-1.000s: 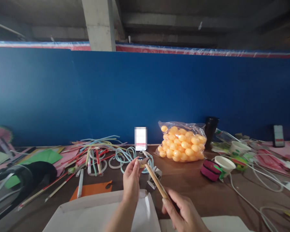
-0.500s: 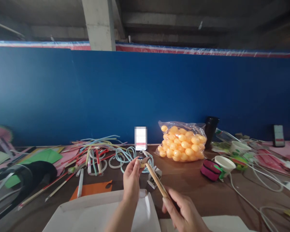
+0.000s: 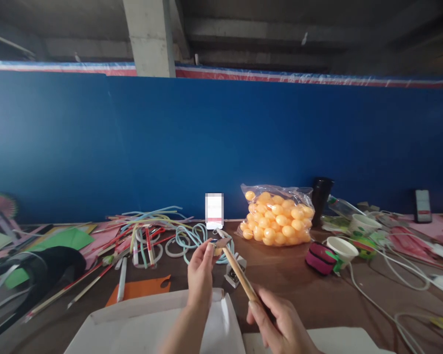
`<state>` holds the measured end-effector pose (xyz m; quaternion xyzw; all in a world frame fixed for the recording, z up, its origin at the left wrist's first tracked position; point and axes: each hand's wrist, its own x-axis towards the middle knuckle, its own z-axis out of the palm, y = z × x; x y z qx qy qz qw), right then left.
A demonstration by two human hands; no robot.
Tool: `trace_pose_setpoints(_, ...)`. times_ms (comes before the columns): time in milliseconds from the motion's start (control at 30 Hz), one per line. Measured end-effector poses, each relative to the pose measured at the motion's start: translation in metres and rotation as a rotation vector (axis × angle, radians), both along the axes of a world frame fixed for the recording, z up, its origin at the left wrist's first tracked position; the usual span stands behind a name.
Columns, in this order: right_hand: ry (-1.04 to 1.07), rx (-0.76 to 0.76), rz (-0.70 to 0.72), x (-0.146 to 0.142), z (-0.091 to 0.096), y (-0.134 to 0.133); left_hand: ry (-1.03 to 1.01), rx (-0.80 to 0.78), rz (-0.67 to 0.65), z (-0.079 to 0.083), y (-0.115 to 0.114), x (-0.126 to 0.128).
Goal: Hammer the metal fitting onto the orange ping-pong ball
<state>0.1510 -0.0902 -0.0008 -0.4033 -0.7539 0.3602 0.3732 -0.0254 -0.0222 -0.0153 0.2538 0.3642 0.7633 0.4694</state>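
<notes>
My right hand (image 3: 280,319) is closed around the light wooden handle (image 3: 239,273) of a tool that slants up to the left. At its far end is a small dark, metallic-looking head (image 3: 222,242), too small to name. My left hand (image 3: 200,275) is closed, thumb and fingers pinching a small shiny piece with a yellowish part (image 3: 217,250). The tool's head meets or overlaps this piece; I cannot tell whether they touch. Just behind the handle stands a small open box (image 3: 232,278) with little dark things inside. A white box or sheet (image 3: 158,319) lies under my left forearm.
A clear bag of orange balls (image 3: 276,219) stands at the back, beside a black bottle (image 3: 322,199). Coiled pale-blue tubing (image 3: 192,241), straws and coloured paper (image 3: 66,239) crowd the left. Rightward are a purple pouch (image 3: 320,258), paper cups (image 3: 342,249) and white cables (image 3: 378,300).
The tool's head has tilted slightly over the small piece in my left hand. Both hands keep nearly the same place and grip. The whole view has shifted a little.
</notes>
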Motion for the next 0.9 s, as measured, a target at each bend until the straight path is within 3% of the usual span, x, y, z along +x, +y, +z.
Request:
trace_pose_setpoints(367, 0.041, -0.008, -0.031, 0.0006, 0.0036, -0.0007, -0.045, 0.015, -0.018, 0.006, -0.0031, 0.0015)
trace_pose_setpoints(533, 0.09, -0.037, -0.066, 0.0013, 0.0034, -0.0006, -0.174, 0.052, -0.04, 0.0064, -0.0027, -0.0001)
trace_pose_setpoints(900, 0.041, -0.014, -0.016, 0.0002, 0.0041, -0.0008, -0.24, 0.094, -0.109, 0.0029, -0.0014, -0.0032)
